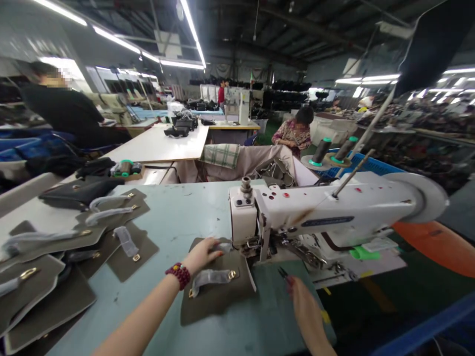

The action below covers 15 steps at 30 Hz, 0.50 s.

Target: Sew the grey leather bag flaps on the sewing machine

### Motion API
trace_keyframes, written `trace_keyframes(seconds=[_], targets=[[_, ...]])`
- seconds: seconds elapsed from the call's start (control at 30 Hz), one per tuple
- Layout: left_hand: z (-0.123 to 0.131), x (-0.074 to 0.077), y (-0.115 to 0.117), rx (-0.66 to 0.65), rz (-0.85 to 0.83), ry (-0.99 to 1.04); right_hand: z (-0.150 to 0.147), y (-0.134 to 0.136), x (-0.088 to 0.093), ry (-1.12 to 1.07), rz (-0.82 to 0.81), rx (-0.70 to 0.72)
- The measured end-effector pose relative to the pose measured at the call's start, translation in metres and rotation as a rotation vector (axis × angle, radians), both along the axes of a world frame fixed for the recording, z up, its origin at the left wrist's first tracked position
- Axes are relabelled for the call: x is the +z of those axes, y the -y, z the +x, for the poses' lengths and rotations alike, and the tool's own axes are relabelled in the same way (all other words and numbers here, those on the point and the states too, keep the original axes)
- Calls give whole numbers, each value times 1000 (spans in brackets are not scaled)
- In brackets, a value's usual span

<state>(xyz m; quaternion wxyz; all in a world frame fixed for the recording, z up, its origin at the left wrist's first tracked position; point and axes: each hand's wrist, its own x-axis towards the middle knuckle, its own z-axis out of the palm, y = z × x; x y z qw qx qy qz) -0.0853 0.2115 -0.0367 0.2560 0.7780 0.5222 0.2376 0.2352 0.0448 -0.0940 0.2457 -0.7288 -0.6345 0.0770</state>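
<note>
My left hand (202, 256), with a dark red beaded bracelet at its wrist, lies on a grey-brown bag panel (217, 307) beside the sewing head. Its fingers reach toward the presser foot, thumb apart from them. A plastic-wrapped handle (211, 278) with gold-coloured fittings is attached to the panel. To the right, my right hand (304, 306) is closed around a small dark two-pointed tool (283, 272); whether it is tweezers or thread snips I cannot tell. The white sewing machine (308, 202) stands over the panel's far edge, hiding part of it.
Several similar panels (137, 254) with wrapped handles lie at left, near a black bag piece (79, 194). Thread cones (321, 151) stand behind the machine. A bin (241, 168) holding more pieces adjoins the table's far edge. Co-workers sit farther off, one (295, 131) beyond the bin.
</note>
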Motion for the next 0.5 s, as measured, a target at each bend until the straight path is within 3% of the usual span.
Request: trace_keyframes(seconds=[0.1,0.23,0.3,0.4,0.5], targets=[[-25,-4,4,55,75,11,-18,11,20,-139,17,-57],[-87,15,28,482,199,92,-76,3,59,-165,-11,124],[-113,26,48,605,230,116,-107,-10,77,-113,-76,176],[-133,40,80,592,243,113,-143,-35,95,13,-150,195],[-133,49,106,547,210,131,-164,-57,102,109,-174,193]])
